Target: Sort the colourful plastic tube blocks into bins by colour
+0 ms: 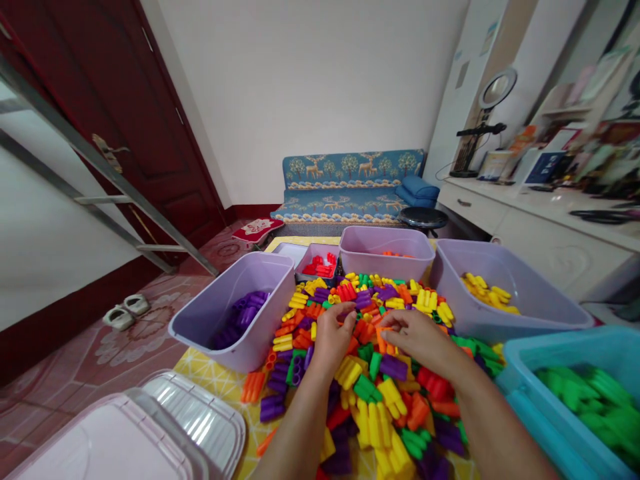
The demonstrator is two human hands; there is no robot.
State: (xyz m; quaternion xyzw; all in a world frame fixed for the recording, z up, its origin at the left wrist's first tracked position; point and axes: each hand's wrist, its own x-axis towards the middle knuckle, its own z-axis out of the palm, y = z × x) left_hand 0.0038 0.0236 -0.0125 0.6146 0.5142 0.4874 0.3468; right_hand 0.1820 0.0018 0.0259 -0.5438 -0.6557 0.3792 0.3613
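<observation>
Far left you have at least two overlapping lids (193, 417). Then come one lilac bin (275, 313) of purple pieces (247, 308), one small box (320, 248) with red pieces (320, 268), a second lilac bin (380, 268) with a few orange pieces (399, 254), a third lilac bin (480, 321) with yellow pieces (493, 295), and one teal bin (543, 401) of green pieces (590, 400). One heap (373, 423) in five colours spreads between them, too many pieces to count.

Your left hand (335, 330) is over the heap's middle, thumb and forefinger curled with a narrow gap; whether it holds anything, you cannot tell from here. Just right of it, one orange piece (384, 343) sits under the fingertips of your right hand (415, 333), pinched between thumb and fingers.
</observation>
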